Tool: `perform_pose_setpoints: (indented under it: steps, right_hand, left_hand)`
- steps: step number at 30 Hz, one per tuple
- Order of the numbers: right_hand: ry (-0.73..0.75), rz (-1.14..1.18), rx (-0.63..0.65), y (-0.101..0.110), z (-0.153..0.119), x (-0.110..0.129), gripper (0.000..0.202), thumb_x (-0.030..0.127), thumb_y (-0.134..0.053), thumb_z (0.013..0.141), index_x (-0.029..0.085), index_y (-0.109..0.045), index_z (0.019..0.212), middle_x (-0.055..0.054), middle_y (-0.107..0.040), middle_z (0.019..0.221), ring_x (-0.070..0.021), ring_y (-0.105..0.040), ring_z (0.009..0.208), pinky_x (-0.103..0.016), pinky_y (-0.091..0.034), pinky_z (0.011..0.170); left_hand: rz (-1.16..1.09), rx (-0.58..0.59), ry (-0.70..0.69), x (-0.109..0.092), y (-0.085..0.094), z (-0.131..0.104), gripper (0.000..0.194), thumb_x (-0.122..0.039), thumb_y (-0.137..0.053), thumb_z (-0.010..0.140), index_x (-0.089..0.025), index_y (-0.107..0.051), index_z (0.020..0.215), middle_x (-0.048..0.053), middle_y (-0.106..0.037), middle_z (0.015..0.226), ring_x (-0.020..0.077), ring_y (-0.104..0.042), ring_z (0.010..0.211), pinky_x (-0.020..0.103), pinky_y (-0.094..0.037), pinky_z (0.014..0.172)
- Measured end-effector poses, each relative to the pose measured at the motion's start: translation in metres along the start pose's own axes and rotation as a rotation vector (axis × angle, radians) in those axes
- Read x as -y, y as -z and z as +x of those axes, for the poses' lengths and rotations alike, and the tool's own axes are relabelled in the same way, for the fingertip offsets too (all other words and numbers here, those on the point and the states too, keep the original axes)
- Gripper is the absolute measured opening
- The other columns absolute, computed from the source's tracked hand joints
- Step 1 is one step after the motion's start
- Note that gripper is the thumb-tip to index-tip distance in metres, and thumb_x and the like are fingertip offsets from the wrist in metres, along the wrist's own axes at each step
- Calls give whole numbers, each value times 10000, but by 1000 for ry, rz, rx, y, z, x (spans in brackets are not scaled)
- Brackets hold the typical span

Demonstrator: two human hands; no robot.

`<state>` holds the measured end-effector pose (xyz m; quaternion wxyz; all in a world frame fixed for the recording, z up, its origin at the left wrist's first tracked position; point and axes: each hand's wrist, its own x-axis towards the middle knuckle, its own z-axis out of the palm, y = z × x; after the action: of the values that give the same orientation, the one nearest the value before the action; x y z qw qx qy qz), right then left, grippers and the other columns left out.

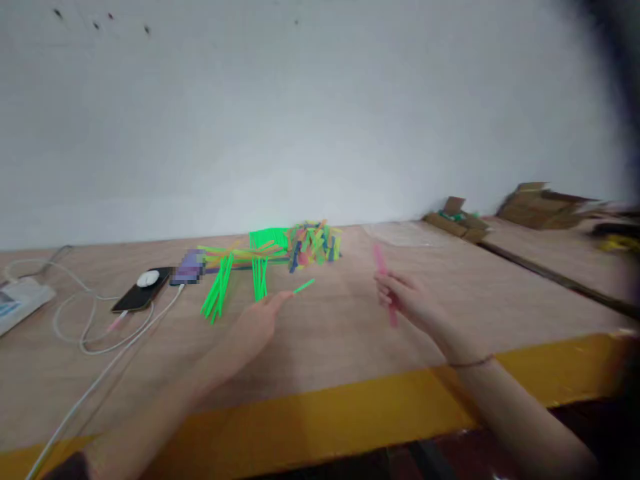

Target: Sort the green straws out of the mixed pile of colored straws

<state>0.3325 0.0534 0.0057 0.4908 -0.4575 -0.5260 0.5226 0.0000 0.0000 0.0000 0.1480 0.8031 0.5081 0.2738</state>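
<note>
My left hand [260,321] is closed on a thin green stick [304,286], whose tip points up and to the right. In my right hand [403,297] is a pink strip [380,258], held near its middle and sticking out above and below the fingers. Bright green sticks [218,293] lie in a loose bundle left of my left hand, and more green sticks [259,275] lie just behind it. Yellow, orange and other long sticks [240,254] lie across them. A heap of short multicoloured pieces [315,245] rests beyond, between my hands.
At the left are a black phone [135,298] with a white mouse-like object [148,279] on it, a second phone [189,267], white cables [113,363] and a white packet [20,303]. Cardboard boxes [540,205] and a clear plastic sheet [405,233] lie back right. Yellow tape [320,427] edges the table.
</note>
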Motion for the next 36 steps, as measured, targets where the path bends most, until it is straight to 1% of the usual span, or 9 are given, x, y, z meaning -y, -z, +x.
perform_pose_setpoints:
  steps: [5, 9, 14, 17, 20, 24, 26, 31, 36]
  right_hand:
    - [-38, -229, -61, 37, 16, -7, 273, 440, -709, 751, 181, -634, 787, 5, -552, 657, -106, -514, 581, -240, -490, 570]
    - [85, -610, -151, 19, 47, -32, 234, 368, -590, 844, 167, -609, 961, -13, -619, 677, -147, -559, 602, -248, -438, 552]
    - [213, -1113, -204, 0, 67, -53, 211, 276, -482, 913, 150, -583, 1049, -78, -687, 799, -190, -632, 723, -262, -420, 639]
    - [234, -1340, -201, 0, 67, -57, 246, 277, -423, 946, 146, -629, 969, -132, -690, 935, -211, -642, 794, -278, -414, 679]
    - [252, -1356, -208, 2, 66, -57, 300, 328, -399, 965, 157, -644, 986, -126, -688, 963, -225, -641, 841, -289, -416, 703]
    - [244, -1258, -227, 2, 67, -55, 329, 408, -413, 961, 175, -644, 942, -95, -696, 898, -220, -642, 838, -286, -420, 704]
    - [227, -1238, -236, 2, 67, -54, 328, 420, -428, 953, 176, -647, 945, -91, -698, 884, -213, -643, 811, -284, -419, 687]
    - [219, -1214, -209, 4, 68, -56, 288, 375, -450, 936, 170, -649, 975, -79, -699, 878, -199, -638, 785, -274, -408, 656]
    - [203, -1228, -211, 6, 68, -60, 249, 330, -481, 907, 170, -655, 986, -75, -698, 862, -198, -635, 782, -273, -405, 648]
  left_hand:
    - [-33, 96, 155, -10, -32, 39, 330, -180, -379, 928, -135, -590, 1178, 81, -703, 948, 183, -668, 878, 313, -515, 824]
    - [153, 62, -105, -28, -79, 87, 308, -201, -418, 922, -125, -623, 1139, 120, -663, 1119, 216, -612, 1064, 340, -464, 961]
    - [308, 71, -42, -41, -111, 108, 305, -279, -423, 935, -138, -644, 1091, 133, -642, 1091, 264, -592, 1073, 409, -476, 932]
    - [299, 34, -39, -42, -101, 99, 330, -314, -389, 963, -147, -628, 1116, 122, -637, 1083, 238, -602, 1051, 362, -476, 923]
    - [317, -58, -10, -30, -68, 89, 330, -310, -351, 983, -159, -617, 1105, 105, -641, 1083, 207, -619, 1008, 307, -476, 888]
    - [465, -219, 306, 14, -12, 84, 337, -268, -297, 990, -127, -591, 1076, 133, -657, 1069, 218, -643, 968, 305, -481, 830]
    - [511, -190, 463, 37, 5, 82, 349, -319, -321, 984, -109, -588, 1063, 147, -675, 1032, 245, -657, 949, 324, -488, 806]
    - [549, -108, 455, 56, 1, 77, 413, -474, -366, 956, -144, -600, 1038, 136, -686, 1028, 258, -666, 969, 331, -493, 819]
    - [598, -33, 434, 49, -14, 80, 323, -337, -382, 955, -131, -608, 1061, 147, -677, 1025, 267, -674, 963, 337, -509, 808]
